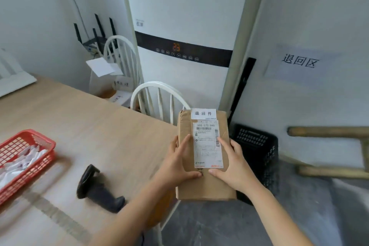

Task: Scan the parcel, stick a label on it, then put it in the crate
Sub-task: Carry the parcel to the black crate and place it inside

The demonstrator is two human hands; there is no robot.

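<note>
A brown cardboard parcel [205, 185] is held in the air past the table's right edge. It carries a white shipping slip [207, 146] and a small white label [203, 113] with printed characters at its far end. My left hand [179, 164] grips its left side and my right hand [231, 166] grips its right side, thumbs on top. A black crate [257, 146] stands on the floor just right of the parcel. The black handheld scanner [97, 187] lies on the wooden table [89, 126], left of my hands.
A red mesh basket [30, 158] with white slips sits at the table's left edge. White chairs [159, 96] stand behind the table, before a tall white air conditioner [185, 46]. A paper sign [299, 62] hangs on the right wall. Wooden bars [329, 132] jut out at right.
</note>
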